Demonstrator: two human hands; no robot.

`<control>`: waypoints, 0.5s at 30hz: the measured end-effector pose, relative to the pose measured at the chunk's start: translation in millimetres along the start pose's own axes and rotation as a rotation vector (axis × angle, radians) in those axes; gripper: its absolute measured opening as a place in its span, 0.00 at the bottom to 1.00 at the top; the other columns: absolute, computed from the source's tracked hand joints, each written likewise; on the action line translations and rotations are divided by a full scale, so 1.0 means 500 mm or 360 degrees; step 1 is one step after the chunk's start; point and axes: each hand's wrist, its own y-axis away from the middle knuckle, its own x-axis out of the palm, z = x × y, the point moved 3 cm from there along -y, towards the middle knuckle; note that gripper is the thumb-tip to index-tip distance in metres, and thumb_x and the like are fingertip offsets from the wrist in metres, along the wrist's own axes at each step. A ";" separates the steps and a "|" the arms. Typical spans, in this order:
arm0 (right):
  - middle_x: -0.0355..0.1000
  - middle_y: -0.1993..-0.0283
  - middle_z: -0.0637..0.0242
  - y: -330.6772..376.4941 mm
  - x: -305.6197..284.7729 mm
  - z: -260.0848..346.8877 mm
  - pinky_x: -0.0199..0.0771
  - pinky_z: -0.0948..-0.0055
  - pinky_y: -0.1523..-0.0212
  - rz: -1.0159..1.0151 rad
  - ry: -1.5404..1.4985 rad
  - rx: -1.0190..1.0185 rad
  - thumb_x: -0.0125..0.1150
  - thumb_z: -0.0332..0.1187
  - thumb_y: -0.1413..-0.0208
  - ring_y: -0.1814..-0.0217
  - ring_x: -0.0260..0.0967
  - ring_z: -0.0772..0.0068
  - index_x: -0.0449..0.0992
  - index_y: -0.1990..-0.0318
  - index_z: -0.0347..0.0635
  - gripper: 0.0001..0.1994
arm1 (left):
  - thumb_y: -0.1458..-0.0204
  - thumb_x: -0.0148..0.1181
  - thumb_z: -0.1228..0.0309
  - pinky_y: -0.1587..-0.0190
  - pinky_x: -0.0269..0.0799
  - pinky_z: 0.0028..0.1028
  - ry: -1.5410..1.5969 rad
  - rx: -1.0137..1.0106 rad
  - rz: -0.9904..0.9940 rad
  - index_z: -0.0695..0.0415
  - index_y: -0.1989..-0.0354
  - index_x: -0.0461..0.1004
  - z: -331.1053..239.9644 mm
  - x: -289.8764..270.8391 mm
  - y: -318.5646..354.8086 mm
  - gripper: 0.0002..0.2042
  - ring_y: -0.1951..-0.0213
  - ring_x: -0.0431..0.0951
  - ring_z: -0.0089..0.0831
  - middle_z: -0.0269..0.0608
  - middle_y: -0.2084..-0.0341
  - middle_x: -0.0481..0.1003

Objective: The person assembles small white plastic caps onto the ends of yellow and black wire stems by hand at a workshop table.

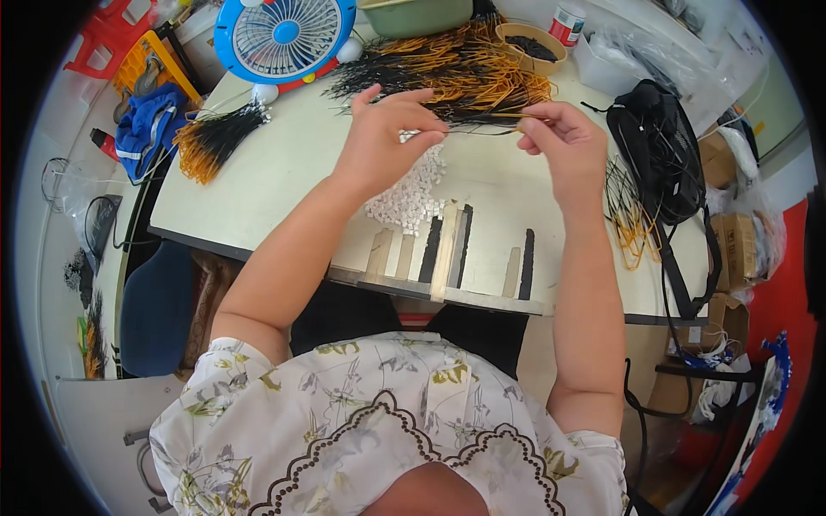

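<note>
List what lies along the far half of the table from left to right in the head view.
Small bundle of black and orange wires → blue and white desk fan → big pile of black and orange wires → oval dish of dark bits → black mesh bag.

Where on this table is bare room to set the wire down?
Bare table lies between the small wire bundle and the white connector pile; also right of that pile, under the right hand. The far edge by the big wire heap is crowded.
</note>
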 end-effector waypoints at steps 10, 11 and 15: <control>0.78 0.57 0.61 0.012 -0.006 0.049 0.74 0.77 0.55 0.0174 0.1475 -0.1144 0.63 0.22 0.49 0.59 0.75 0.74 0.76 0.47 0.36 0.19 | 0.51 0.64 0.72 0.35 0.44 0.53 -0.0190 0.0195 0.0165 0.52 0.73 0.81 -0.028 0.022 0.007 0.02 0.45 0.74 0.32 0.30 0.70 0.80; 0.78 0.57 0.61 0.019 0.020 0.047 0.74 0.77 0.55 0.0178 0.1472 -0.1145 0.63 0.22 0.49 0.59 0.75 0.74 0.76 0.47 0.36 0.19 | 0.52 0.64 0.73 0.35 0.45 0.54 -0.0218 0.0240 0.0172 0.52 0.73 0.81 -0.035 0.031 0.006 0.01 0.46 0.75 0.32 0.29 0.70 0.80; 0.77 0.59 0.64 0.030 0.083 -0.003 0.71 0.77 0.53 0.0550 0.0602 -0.0143 0.61 0.21 0.48 0.56 0.72 0.76 0.76 0.52 0.36 0.14 | 0.53 0.64 0.73 0.36 0.46 0.54 -0.0223 0.0271 0.0099 0.52 0.73 0.81 -0.048 0.044 0.008 0.01 0.45 0.75 0.32 0.29 0.69 0.80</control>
